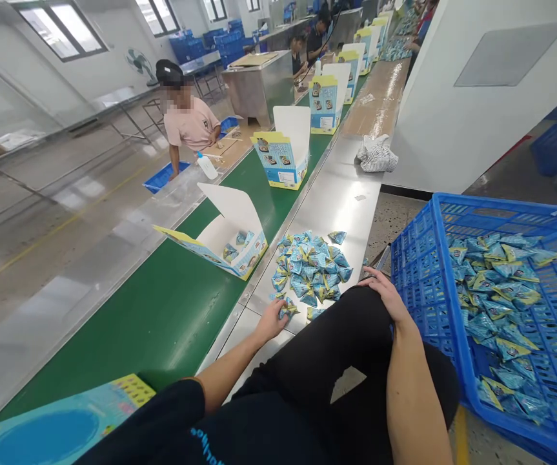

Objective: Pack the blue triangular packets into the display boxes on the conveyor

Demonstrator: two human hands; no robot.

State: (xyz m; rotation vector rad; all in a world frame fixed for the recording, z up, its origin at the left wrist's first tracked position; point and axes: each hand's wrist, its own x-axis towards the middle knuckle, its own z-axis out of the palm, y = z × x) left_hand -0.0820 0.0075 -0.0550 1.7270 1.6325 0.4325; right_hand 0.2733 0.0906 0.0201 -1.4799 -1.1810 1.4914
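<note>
At the near edge of a heap of blue-and-yellow pyramid-shaped packets on the metal ledge, my left hand closes its fingers on one packet. My right hand rests on my raised knee with its fingers stretched out and nothing in them. Left of the heap, on the green conveyor belt, stands an open carton with its lid up and a few packets inside.
To my right a blue plastic crate holds many packets. More open cartons line the belt ahead. A striped cloth lies on the ledge. A person in a pink shirt works across the belt near a white bottle.
</note>
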